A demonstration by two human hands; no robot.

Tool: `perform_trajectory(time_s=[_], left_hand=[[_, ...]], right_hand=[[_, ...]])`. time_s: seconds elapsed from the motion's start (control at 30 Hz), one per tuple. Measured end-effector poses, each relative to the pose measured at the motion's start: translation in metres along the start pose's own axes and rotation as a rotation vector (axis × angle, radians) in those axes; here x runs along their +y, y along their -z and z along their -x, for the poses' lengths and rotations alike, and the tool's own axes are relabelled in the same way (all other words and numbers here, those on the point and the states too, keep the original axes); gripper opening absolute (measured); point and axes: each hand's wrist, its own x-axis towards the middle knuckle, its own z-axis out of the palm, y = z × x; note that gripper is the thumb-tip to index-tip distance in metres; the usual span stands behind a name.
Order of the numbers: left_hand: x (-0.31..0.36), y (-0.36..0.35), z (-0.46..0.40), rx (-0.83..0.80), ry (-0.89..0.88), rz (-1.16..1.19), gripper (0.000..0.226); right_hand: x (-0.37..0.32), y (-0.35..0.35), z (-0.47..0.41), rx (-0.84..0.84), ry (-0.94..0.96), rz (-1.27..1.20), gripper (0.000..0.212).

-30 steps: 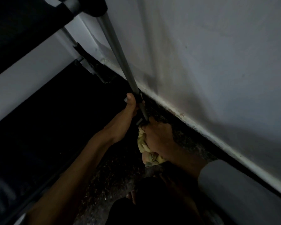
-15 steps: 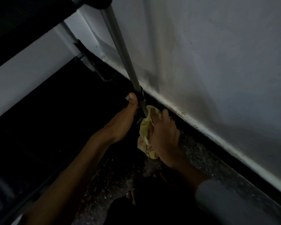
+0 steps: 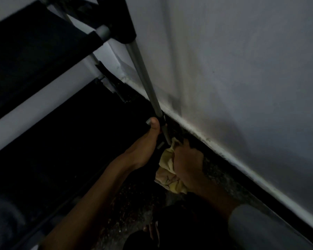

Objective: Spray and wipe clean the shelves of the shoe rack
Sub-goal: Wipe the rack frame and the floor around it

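The shoe rack stands at the left in dim light, with a black fabric upper shelf and a black lower shelf. A grey metal upright pole runs down its right corner. My left hand grips the rack's corner at the foot of that pole, thumb up against the black joint. Just right of it, my right hand holds a bunched yellow cloth against the bottom end of the pole. No spray bottle is in view.
A pale wall runs close along the right, with a white skirting strip and dark grime at its base. Speckled dark floor lies below my arms. My foot shows near the bottom edge.
My right hand went up the pole's foot with the cloth, fingers spread, then came back down and closed round it. The camera tilted, showing more of the upper shelf. My left hand stayed.
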Motion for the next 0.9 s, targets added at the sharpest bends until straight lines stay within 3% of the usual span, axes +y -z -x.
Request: perform_trajectory(time_s=[0.1, 0.2, 0.3, 0.37, 0.7, 0.9], left_hand=[[-0.001, -0.005, 0.008, 0.004, -0.003, 0.019, 0.076], [0.007, -0.005, 0.036, -0.084, -0.024, -0.113, 0.053], [0.011, -0.001, 0.052, -0.101, 0.054, -0.072, 0.115], [0.018, -0.001, 0.07, -0.074, 0.099, -0.049, 0.131], [0.025, 0.021, 0.199, 0.236, 0.163, 0.102, 0.088], [0.026, 0.032, 0.27, 0.399, 0.142, 0.21, 0.082]], right_hand=[[0.006, 0.019, -0.006, -0.184, 0.042, 0.044, 0.033], [0.013, 0.034, 0.008, -0.146, 0.075, -0.054, 0.033], [0.015, 0.044, 0.03, -0.078, 0.114, -0.151, 0.031], [0.013, 0.055, 0.042, -0.032, 0.149, -0.198, 0.033], [0.006, 0.122, 0.102, 0.259, 0.315, -0.25, 0.034], [-0.014, 0.166, 0.141, 0.435, 0.515, -0.34, 0.035]])
